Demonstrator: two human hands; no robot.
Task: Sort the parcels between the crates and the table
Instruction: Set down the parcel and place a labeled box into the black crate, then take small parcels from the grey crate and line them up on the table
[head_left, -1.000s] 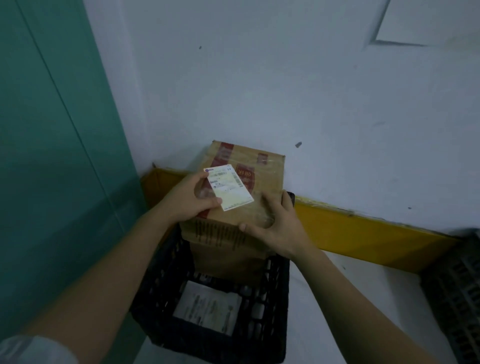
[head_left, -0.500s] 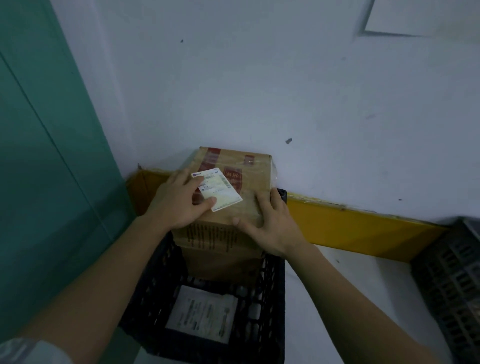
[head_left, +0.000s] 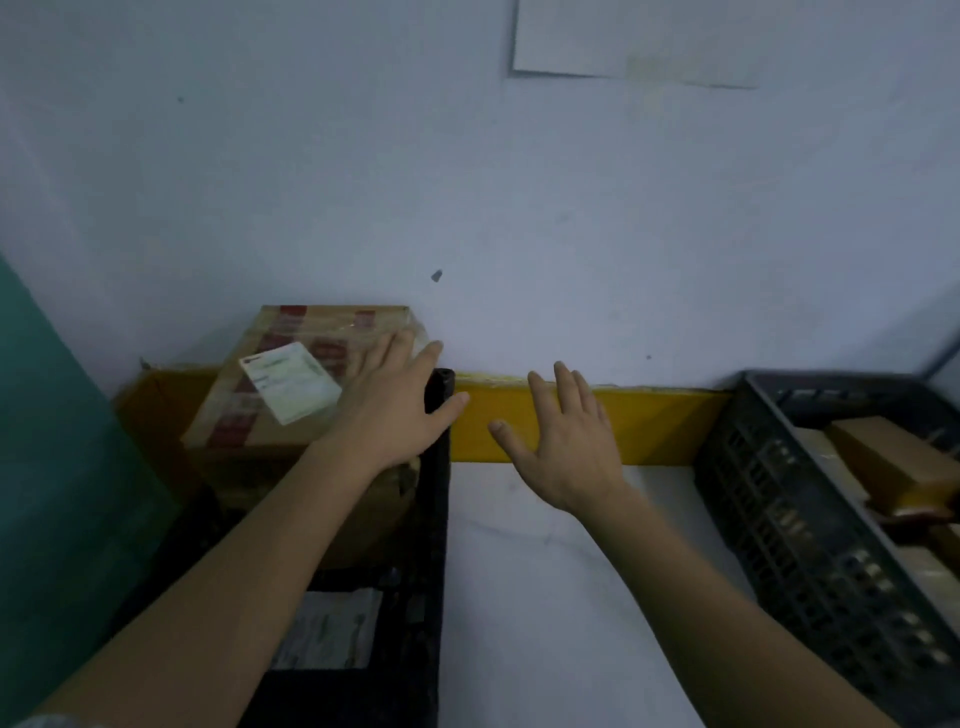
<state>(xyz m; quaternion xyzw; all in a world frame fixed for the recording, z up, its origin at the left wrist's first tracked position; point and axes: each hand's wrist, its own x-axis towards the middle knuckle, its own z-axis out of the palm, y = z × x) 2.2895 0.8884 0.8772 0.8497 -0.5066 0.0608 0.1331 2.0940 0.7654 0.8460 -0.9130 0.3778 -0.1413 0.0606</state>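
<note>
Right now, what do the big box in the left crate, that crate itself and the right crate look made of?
Box: brown corrugated cardboard by the look, matte, wrapped in glossy clear tape with red print, white paper label on top.
Left crate: black, probably moulded plastic, going by the lattice wall and rounded rim.
Right crate: dark grey, likely plastic too, with the same grid of slots and a dull finish.

White wall (head_left: 571, 208), yellow skirting (head_left: 654, 431)

Print on box label (head_left: 289, 382) illegible.
</note>
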